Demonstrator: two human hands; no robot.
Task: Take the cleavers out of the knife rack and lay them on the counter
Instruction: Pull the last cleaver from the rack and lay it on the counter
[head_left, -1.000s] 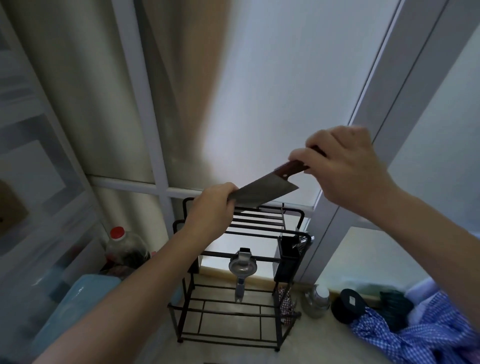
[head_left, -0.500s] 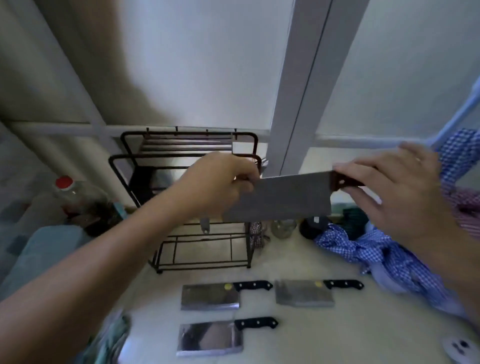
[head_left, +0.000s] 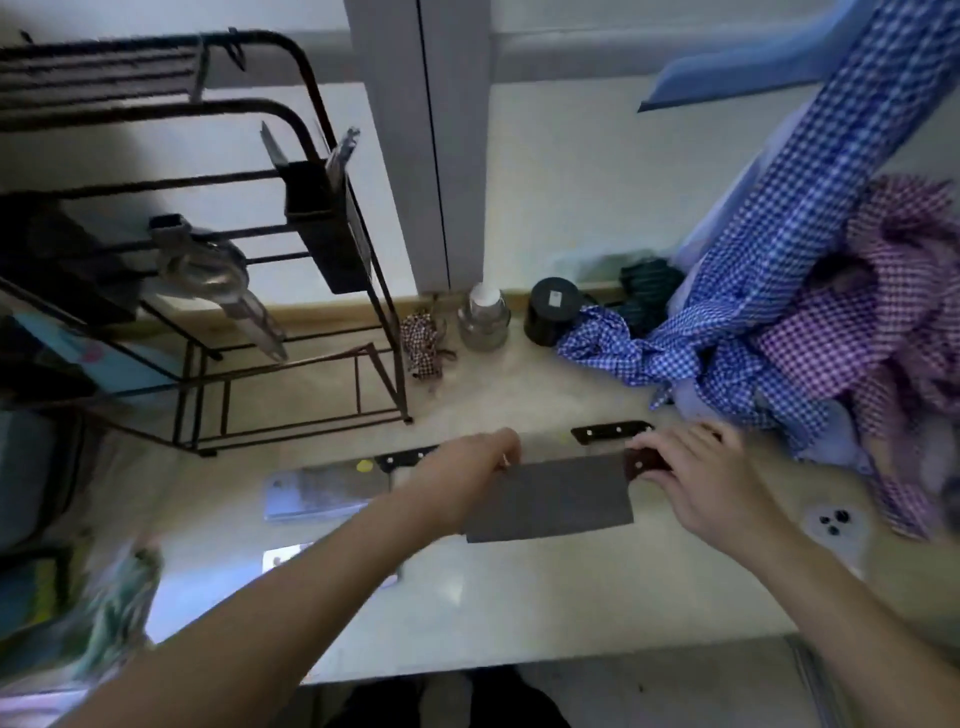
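I hold a wide grey cleaver (head_left: 550, 496) with a reddish-brown handle low over the pale counter (head_left: 467, 613). My left hand (head_left: 462, 483) pinches the blade's far end, and my right hand (head_left: 701, 478) grips the handle. Three black-handled cleavers lie on the counter: one (head_left: 322, 491) to the left, one (head_left: 610, 432) mostly hidden behind the held blade, and one (head_left: 283, 558) largely covered by my left forearm. The black wire knife rack (head_left: 311, 291) stands at the back left with a metal utensil (head_left: 218, 280) hanging on it.
A small glass jar (head_left: 483, 319), a black round container (head_left: 550, 312) and a small checked pouch (head_left: 423, 343) stand against the back wall. Blue and purple checked cloths (head_left: 779, 322) pile up at right. A white phone (head_left: 834, 525) lies at right. The counter's front edge runs below my arms.
The view has tilted down from the rack to the counter. Both hands have lowered the brown-handled cleaver from rack height to just above the counter, near the laid-out cleavers.
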